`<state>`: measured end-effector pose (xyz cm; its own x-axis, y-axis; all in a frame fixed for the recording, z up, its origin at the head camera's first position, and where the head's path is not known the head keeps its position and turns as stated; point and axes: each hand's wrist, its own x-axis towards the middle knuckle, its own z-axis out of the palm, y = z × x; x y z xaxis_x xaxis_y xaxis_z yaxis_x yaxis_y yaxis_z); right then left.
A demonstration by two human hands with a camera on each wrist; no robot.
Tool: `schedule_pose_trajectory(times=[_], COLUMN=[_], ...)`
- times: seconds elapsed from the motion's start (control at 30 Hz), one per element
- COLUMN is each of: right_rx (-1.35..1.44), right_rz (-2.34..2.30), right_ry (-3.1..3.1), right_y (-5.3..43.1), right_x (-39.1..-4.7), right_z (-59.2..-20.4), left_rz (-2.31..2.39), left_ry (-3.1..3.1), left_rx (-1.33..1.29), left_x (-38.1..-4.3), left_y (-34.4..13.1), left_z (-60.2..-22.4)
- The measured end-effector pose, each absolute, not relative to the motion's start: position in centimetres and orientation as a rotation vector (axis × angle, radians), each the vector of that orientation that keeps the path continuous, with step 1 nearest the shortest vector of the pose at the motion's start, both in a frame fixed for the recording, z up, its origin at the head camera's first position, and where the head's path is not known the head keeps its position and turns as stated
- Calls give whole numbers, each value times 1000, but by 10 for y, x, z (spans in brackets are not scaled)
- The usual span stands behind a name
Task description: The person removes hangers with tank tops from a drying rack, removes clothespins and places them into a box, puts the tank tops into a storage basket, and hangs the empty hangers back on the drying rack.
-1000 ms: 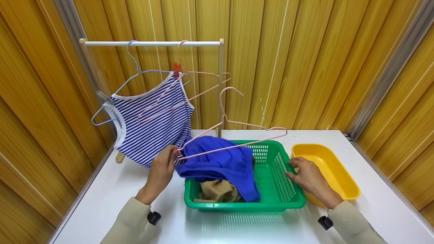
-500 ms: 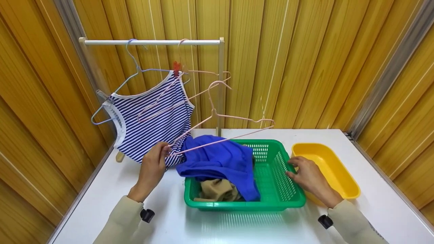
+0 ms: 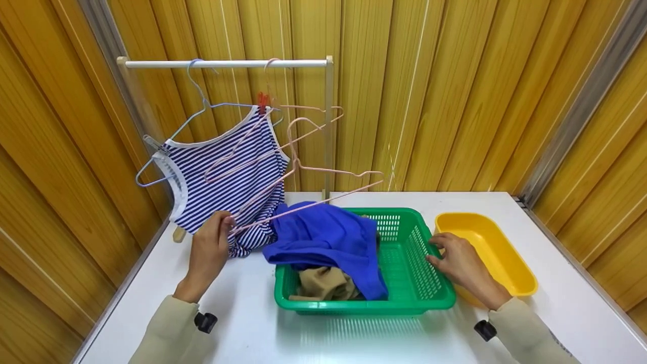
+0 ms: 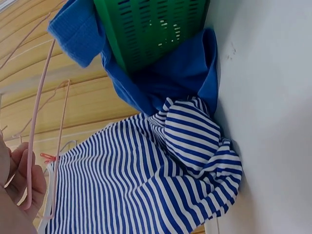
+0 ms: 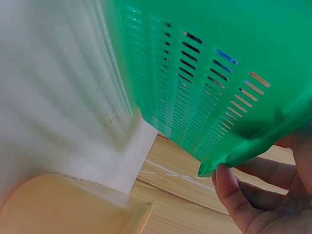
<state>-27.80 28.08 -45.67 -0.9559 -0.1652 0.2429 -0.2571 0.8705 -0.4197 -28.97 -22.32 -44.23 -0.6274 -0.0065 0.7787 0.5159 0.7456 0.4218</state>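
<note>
My left hand [image 3: 210, 242] grips a pink wire hanger [image 3: 349, 173] by one lower corner, with its hook upward. The hanger is held in front of a striped tank top [image 3: 227, 162] on a blue hanger [image 3: 196, 117]. In the left wrist view, fingers curl round the pink hanger [image 4: 36, 117] beside the striped cloth. My right hand [image 3: 461, 260] holds the right rim of a green basket [image 3: 364, 305], its fingers around the edge in the right wrist view. A blue garment [image 3: 323, 237] and a khaki garment [image 3: 326, 284] lie in the basket, the blue one draped over its left side.
A rack with a white bar [image 3: 227, 64] stands at back left, holding the blue hanger and another pink hanger [image 3: 308, 107]. A red clip [image 3: 263, 101] and a grey clip [image 3: 154, 144] fasten the tank top. A yellow tray [image 3: 510, 263] sits right of the basket.
My left hand has moved left with the pink hanger, bringing it away from above the basket and toward the striped tank top. The right hand stays at the basket rim.
</note>
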Motion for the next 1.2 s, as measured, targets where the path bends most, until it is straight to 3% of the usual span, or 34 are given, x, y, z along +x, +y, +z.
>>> schedule_pose_trajectory(times=[1.2], right_rx=[302], right_rz=[725], right_ry=[-2848], right_y=[281], right_x=[-279], right_z=[-457], left_rz=[-842], left_ry=[-2008], left_rx=[-173], left_x=[-278], left_y=[-280], left_z=[-428])
